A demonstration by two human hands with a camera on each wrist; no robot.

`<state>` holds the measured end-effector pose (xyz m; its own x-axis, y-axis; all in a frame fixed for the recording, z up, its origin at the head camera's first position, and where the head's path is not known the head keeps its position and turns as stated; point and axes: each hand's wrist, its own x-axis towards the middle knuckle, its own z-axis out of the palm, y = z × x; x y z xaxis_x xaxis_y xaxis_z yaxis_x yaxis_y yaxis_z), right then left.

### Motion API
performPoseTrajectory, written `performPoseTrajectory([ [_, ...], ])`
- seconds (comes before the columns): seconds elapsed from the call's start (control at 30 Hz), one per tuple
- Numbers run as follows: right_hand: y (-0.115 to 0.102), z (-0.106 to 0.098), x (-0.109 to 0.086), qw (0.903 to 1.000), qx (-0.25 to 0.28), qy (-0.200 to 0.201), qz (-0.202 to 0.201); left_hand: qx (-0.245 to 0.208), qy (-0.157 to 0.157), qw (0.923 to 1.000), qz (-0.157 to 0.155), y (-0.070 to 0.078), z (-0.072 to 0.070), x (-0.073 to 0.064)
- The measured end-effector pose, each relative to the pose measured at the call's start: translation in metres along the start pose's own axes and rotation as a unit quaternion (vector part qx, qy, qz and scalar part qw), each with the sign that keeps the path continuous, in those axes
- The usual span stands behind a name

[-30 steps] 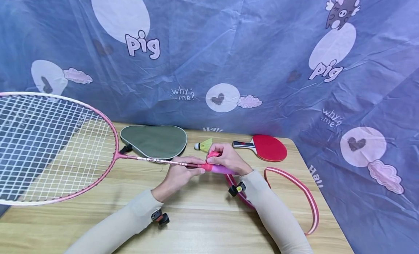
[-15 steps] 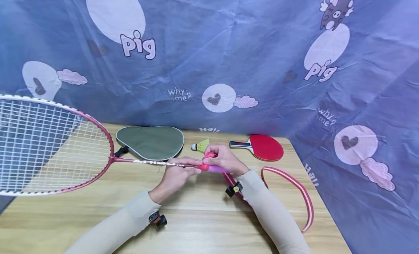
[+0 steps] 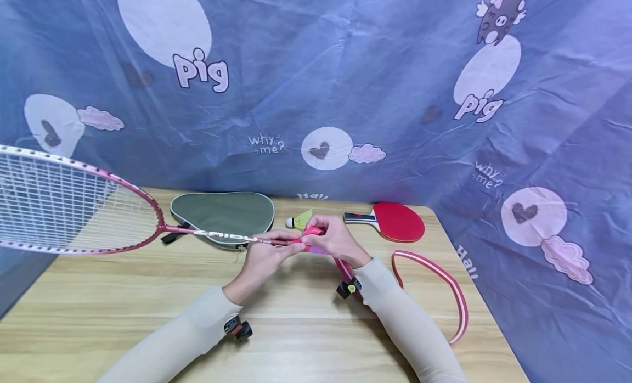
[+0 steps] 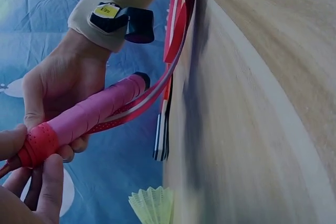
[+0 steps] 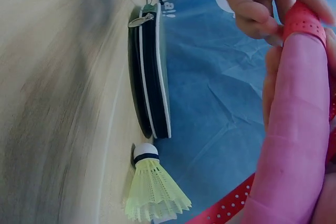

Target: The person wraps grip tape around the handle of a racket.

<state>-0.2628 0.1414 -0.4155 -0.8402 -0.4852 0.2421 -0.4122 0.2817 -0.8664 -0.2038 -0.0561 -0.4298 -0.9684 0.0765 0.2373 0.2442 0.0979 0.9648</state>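
Note:
My left hand (image 3: 261, 258) grips a pink-and-white badminton racket (image 3: 222, 236) where the shaft meets the handle. The strung head points left, partly out of the head view. My right hand (image 3: 336, 241) pinches red overgrip tape (image 4: 41, 142) at the top of the handle. Perforated turns of it circle the handle there, as the right wrist view also shows. Below them the handle (image 4: 94, 111) is covered in a smooth pink-purple wrap and ends in a dark butt. A long red tape tail with a pale stripe (image 3: 456, 289) hangs from the right hand and loops over the table.
Along the back of the wooden table (image 3: 197, 317) lie a green zipped paddle case (image 3: 222, 207), a yellow shuttlecock (image 3: 299, 220) and a red table tennis bat (image 3: 399, 223). A blue printed cloth (image 3: 276, 86) hangs behind and to the right.
The racket head has tilted, so its strings look narrower, and it has shifted left in view. Both hands stay at the handle top. The head view has shifted slightly.

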Motion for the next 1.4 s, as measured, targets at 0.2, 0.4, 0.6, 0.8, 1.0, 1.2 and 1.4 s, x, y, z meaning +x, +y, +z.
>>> performPoseTrajectory([
  [0.2,0.0004,-0.0035,-0.0008,0.9998,-0.011,-0.010,0.011,0.007,0.006,0.9999,-0.005,-0.0002,0.0021,0.0002],
  [0.4,0.0016,-0.0068,0.0006,0.9991,-0.013,-0.032,0.024,-0.019,-0.005,0.9992,-0.034,-0.0030,-0.0013,-0.0008],
  [0.6,0.0020,-0.0071,0.0032,0.9988,-0.016,-0.037,0.029,-0.051,-0.022,0.9971,-0.052,-0.0035,-0.0052,-0.0011],
  [0.8,0.0007,-0.0084,0.0019,0.9985,-0.023,-0.031,0.039,-0.056,-0.044,0.9970,-0.029,-0.0030,-0.0047,-0.0018],
  [1.0,0.0018,-0.0096,0.0014,0.9987,-0.018,-0.032,0.035,-0.041,-0.057,0.9974,0.017,-0.0032,-0.0045,-0.0023],
  [1.2,0.0055,-0.0079,0.0018,0.9985,-0.008,-0.045,0.030,-0.054,-0.058,0.9966,0.022,-0.0036,-0.0049,-0.0021],
  [1.4,0.0035,-0.0063,0.0020,0.9982,-0.014,-0.048,0.034,-0.048,-0.057,0.9961,0.048,-0.0047,-0.0057,-0.0028],
])
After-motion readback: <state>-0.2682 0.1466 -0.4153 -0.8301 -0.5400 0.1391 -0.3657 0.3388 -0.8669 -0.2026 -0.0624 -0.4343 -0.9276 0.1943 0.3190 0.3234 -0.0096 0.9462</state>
